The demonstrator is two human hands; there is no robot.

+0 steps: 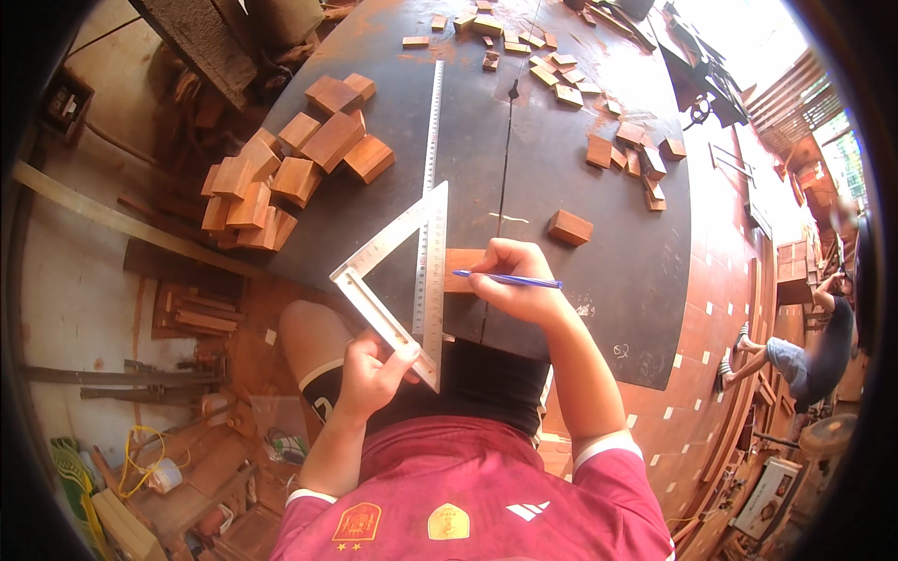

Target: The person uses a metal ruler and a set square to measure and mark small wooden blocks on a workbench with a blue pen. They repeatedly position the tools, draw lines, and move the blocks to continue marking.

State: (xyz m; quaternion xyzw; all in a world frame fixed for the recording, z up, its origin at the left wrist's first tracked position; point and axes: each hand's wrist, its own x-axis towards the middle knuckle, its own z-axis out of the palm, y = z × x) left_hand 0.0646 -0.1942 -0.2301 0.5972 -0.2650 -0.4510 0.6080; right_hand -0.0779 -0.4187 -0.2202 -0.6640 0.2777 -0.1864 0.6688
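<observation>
Now our left hand (pixel 372 374) grips the square (pixel 388 236), our right hand (pixel 522 294) pinches the pen (pixel 535 280) over the block (pixel 462 261) at its edge, marking seemingly underway, though which piled blocks (pixel 333 142) remain we can't tell.

wood block (pixel 462 259): partly hidden behind right grip (pixel 524 294) | ruler (pixel 433 140): markings too small

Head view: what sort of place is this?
Probably a woodworking shop: piled wooden blocks on a dark worktable, a metal triangle square in the left hand, and wood pieces stacked at the lower left.
</observation>
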